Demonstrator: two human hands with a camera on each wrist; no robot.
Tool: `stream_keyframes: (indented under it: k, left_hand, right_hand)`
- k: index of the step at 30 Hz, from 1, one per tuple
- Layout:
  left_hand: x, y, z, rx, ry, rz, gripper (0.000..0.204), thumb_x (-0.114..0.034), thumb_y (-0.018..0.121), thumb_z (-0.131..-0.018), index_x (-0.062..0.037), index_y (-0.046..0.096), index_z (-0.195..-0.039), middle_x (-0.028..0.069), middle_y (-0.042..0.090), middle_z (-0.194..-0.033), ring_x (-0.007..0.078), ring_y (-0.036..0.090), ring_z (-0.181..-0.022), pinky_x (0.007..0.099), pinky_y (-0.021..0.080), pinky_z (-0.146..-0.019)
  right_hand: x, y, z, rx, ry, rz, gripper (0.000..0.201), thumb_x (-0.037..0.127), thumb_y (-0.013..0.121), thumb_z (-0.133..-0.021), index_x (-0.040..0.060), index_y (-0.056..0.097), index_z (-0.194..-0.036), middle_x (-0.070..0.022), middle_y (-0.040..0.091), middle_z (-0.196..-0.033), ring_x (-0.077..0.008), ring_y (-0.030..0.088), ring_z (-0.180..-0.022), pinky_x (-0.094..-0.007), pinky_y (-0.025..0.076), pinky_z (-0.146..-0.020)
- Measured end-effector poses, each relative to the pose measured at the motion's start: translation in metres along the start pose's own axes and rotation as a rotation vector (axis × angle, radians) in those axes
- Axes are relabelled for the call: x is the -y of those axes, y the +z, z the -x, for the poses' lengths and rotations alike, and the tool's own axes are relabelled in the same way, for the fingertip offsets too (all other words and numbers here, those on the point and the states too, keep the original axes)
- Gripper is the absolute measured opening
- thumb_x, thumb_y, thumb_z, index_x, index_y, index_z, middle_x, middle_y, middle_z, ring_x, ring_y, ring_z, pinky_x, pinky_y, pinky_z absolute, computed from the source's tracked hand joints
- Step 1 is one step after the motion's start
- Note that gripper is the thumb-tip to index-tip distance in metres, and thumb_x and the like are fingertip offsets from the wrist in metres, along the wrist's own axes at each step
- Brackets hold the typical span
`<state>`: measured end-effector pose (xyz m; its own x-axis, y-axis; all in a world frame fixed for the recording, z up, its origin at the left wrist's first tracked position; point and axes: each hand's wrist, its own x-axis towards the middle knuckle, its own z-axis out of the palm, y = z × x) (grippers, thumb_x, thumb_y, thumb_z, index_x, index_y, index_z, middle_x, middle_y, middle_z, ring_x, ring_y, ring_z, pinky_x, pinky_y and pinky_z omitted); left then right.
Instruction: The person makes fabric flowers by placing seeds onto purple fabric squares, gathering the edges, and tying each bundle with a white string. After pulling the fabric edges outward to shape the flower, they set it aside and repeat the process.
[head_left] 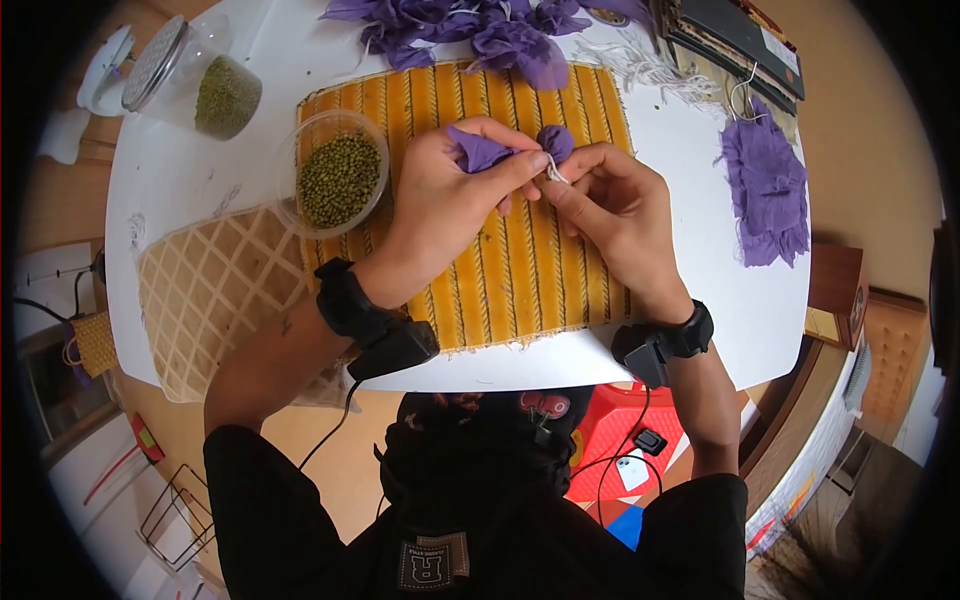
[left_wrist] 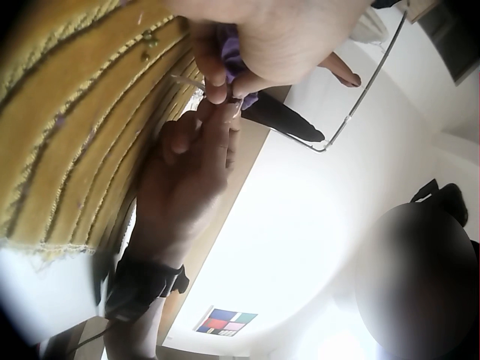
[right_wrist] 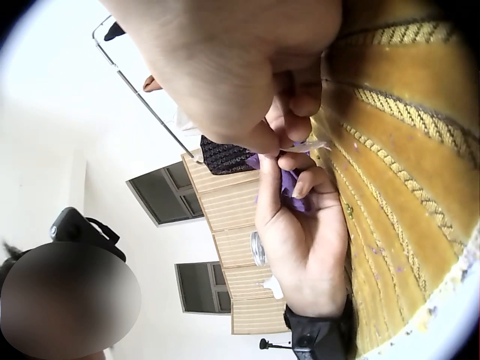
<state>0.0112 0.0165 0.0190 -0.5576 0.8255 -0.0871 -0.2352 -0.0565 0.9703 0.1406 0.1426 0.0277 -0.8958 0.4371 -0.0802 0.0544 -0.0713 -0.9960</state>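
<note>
Over a yellow striped cloth mat [head_left: 480,290], both hands meet at a small piece of purple cloth [head_left: 477,150]. Its far end is gathered into a round bundle [head_left: 555,142], with white string [head_left: 553,172] at the neck. My left hand [head_left: 440,205] pinches the cloth just below the bundle, the loose tail lying across its palm. Thumb and fingers of my right hand [head_left: 625,215] pinch the string close beside the left fingertips. In the right wrist view, the string's end [right_wrist: 311,145] sticks out past the fingers. The knot area is mostly hidden by fingertips.
An open tub of green beans [head_left: 340,180] stands left of the hands, with a tipped clear jar [head_left: 228,95] behind it. Purple cloth pieces [head_left: 515,50] and white strings [head_left: 650,70] lie at the back. More purple cloth [head_left: 765,185] is at the right table edge.
</note>
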Motion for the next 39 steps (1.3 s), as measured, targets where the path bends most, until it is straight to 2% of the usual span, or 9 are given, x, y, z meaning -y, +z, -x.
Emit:
stream_keyframes:
  k: [8, 11, 16, 18, 28, 32, 36, 38, 39]
  left_hand:
    - [0.003, -0.004, -0.003, 0.018, 0.009, 0.0, 0.013, -0.01, 0.067, -0.088, -0.0021, 0.064, -0.097, 0.0044, 0.067, -0.086, 0.0068, 0.058, -0.068, 0.0194, 0.042, -0.059]
    - [0.006, -0.003, -0.006, 0.027, 0.026, 0.046, 0.014, -0.01, 0.067, -0.088, -0.0004, 0.063, -0.097, 0.0059, 0.067, -0.084, 0.0079, 0.059, -0.067, 0.0204, 0.045, -0.059]
    - [0.002, -0.003, -0.005, 0.048, 0.014, 0.081, 0.015, -0.008, 0.066, -0.088, 0.0024, 0.062, -0.098, 0.0086, 0.068, -0.082, 0.0095, 0.061, -0.067, 0.0212, 0.048, -0.06]
    - [0.0, -0.004, -0.004, 0.081, -0.012, 0.035, 0.014, -0.01, 0.065, -0.089, -0.0029, 0.062, -0.1, 0.0058, 0.069, -0.085, 0.0067, 0.059, -0.07, 0.0188, 0.043, -0.061]
    - [-0.005, -0.006, -0.003, 0.118, -0.068, 0.0, 0.019, -0.009, 0.067, -0.087, -0.0018, 0.06, -0.103, 0.0065, 0.069, -0.088, 0.0073, 0.061, -0.074, 0.0187, 0.043, -0.062]
    - [-0.002, -0.008, -0.007, 0.082, -0.108, 0.133, 0.021, -0.004, 0.068, -0.084, 0.0007, 0.059, -0.103, 0.0094, 0.068, -0.092, 0.0101, 0.061, -0.078, 0.021, 0.045, -0.067]
    - [-0.002, -0.01, -0.007, 0.096, -0.116, 0.167, 0.023, -0.001, 0.067, -0.084, 0.0024, 0.059, -0.104, 0.0112, 0.067, -0.095, 0.0122, 0.062, -0.081, 0.023, 0.047, -0.071]
    - [-0.001, -0.011, -0.008, 0.1, -0.114, 0.171, 0.022, -0.001, 0.067, -0.084, 0.0025, 0.059, -0.104, 0.0113, 0.067, -0.095, 0.0126, 0.062, -0.081, 0.0234, 0.047, -0.072]
    - [-0.001, -0.011, -0.008, 0.102, -0.111, 0.176, 0.022, -0.001, 0.067, -0.084, 0.0025, 0.059, -0.104, 0.0114, 0.067, -0.095, 0.013, 0.063, -0.081, 0.0238, 0.048, -0.072]
  right_hand:
    - [-0.001, 0.001, 0.001, -0.053, -0.13, 0.226, 0.012, 0.0, 0.066, -0.087, -0.0026, 0.068, -0.099, -0.0031, 0.063, -0.085, -0.0045, 0.055, -0.063, -0.0197, 0.043, -0.057]
    - [0.003, 0.003, 0.003, -0.088, -0.087, 0.063, 0.012, -0.001, 0.064, -0.088, -0.0032, 0.068, -0.099, -0.0047, 0.063, -0.087, -0.0058, 0.056, -0.063, -0.0205, 0.044, -0.057]
    - [0.001, 0.002, 0.001, -0.117, -0.153, 0.167, 0.012, -0.001, 0.062, -0.089, -0.0044, 0.068, -0.098, -0.0054, 0.064, -0.085, -0.007, 0.057, -0.063, -0.0201, 0.044, -0.057]
    - [0.001, 0.003, 0.002, -0.136, -0.154, 0.172, 0.012, 0.0, 0.062, -0.089, -0.0046, 0.069, -0.098, -0.0055, 0.064, -0.084, -0.007, 0.058, -0.063, -0.0199, 0.044, -0.056]
    - [0.002, 0.006, 0.003, -0.179, -0.112, 0.145, 0.012, 0.002, 0.065, -0.088, -0.0036, 0.068, -0.098, -0.0037, 0.066, -0.084, -0.0061, 0.058, -0.065, -0.0192, 0.046, -0.058]
    - [0.005, 0.01, 0.001, -0.231, -0.147, 0.123, 0.014, 0.002, 0.065, -0.088, -0.003, 0.065, -0.101, -0.0036, 0.067, -0.086, -0.006, 0.058, -0.069, -0.019, 0.047, -0.06]
    - [0.001, 0.01, -0.002, -0.218, -0.099, 0.134, 0.015, 0.003, 0.065, -0.088, -0.0034, 0.065, -0.101, -0.0036, 0.067, -0.084, -0.0063, 0.058, -0.067, -0.0194, 0.047, -0.06]
    - [-0.003, 0.001, -0.002, -0.048, 0.001, 0.037, 0.015, 0.005, 0.066, -0.089, -0.0037, 0.064, -0.101, -0.0034, 0.066, -0.08, -0.0067, 0.057, -0.064, -0.0195, 0.046, -0.059]
    - [-0.003, -0.002, -0.002, -0.049, 0.001, 0.037, 0.015, 0.005, 0.066, -0.089, -0.0037, 0.064, -0.101, -0.0034, 0.066, -0.08, -0.0067, 0.057, -0.064, -0.0195, 0.046, -0.059]
